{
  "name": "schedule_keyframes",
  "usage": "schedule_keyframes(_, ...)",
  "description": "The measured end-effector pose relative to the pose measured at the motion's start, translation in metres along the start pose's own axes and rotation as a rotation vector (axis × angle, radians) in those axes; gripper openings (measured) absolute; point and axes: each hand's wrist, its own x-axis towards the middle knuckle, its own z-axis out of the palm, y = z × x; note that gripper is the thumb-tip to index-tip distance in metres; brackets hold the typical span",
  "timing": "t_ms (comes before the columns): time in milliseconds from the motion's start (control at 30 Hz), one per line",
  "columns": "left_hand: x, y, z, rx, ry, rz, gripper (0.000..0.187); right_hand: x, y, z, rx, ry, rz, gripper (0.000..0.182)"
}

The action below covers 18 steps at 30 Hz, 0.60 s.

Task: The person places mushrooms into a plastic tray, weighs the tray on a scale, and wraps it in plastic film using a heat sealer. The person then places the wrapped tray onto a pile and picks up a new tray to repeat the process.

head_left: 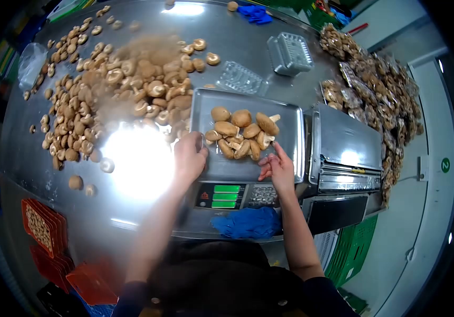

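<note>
Several brown mushrooms (241, 118) lie heaped on the metal tray (232, 171) of a scale. At the tray's left edge is my left hand (191, 156), its fingers curled and close together; what they hold, if anything, is hidden. My right hand (278, 168) is over the right part of the tray, its index finger stretched towards the mushrooms and the other fingers loosely bent, with nothing seen in it. Below the tray the scale's panel (226, 196) shows green displays and a keypad.
Loose mushrooms (79, 100) spread over the steel table's left half. Clear plastic trays (291, 54) stand behind the scale. A wrapping machine (348, 140) and packed mushrooms (390, 90) are on the right. Blue gloves (248, 222) lie in front, red crates (44, 227) at lower left.
</note>
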Motion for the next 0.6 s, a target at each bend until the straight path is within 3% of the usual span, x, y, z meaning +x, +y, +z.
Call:
schedule_keyframes(133,-0.008,0.013,0.018,0.013,-0.013,-0.082,0.031,0.009,0.012,-0.025,-0.006,-0.028,0.101,0.045)
schedule_keyframes(233,-0.014,0.023,0.009,-0.044,-0.065,-0.207,0.032,-0.004,-0.012,-0.032,-0.291,-0.060,0.063,0.039)
schedule_keyframes(267,-0.014,0.008,0.009,-0.037,-0.038,-0.160,0.032,-0.010,-0.033,-0.034,-0.615,-0.034,0.030,0.032)
schedule_keyframes(300,-0.017,0.005,0.005,-0.070,-0.008,-0.110,0.032,0.001,-0.019,-0.052,-0.892,0.024,-0.226,0.028)
schedule_keyframes(367,-0.016,0.001,-0.003,-0.017,0.057,-0.027,0.033,0.006,-0.061,-0.053,-0.967,0.160,-0.341,0.034)
schedule_keyframes(433,-0.016,0.023,-0.010,-0.171,0.096,-0.082,0.033,0.029,-0.086,-0.050,-0.988,0.212,-0.666,0.045)
schedule_keyframes(500,-0.014,0.029,-0.016,-0.133,0.073,-0.032,0.032,0.072,-0.079,-0.049,-1.166,0.247,-0.853,0.053)
schedule_keyframes(600,-0.024,0.047,-0.015,-0.242,0.108,-0.095,0.030,0.111,-0.049,-0.049,-1.392,0.375,-0.671,0.050)
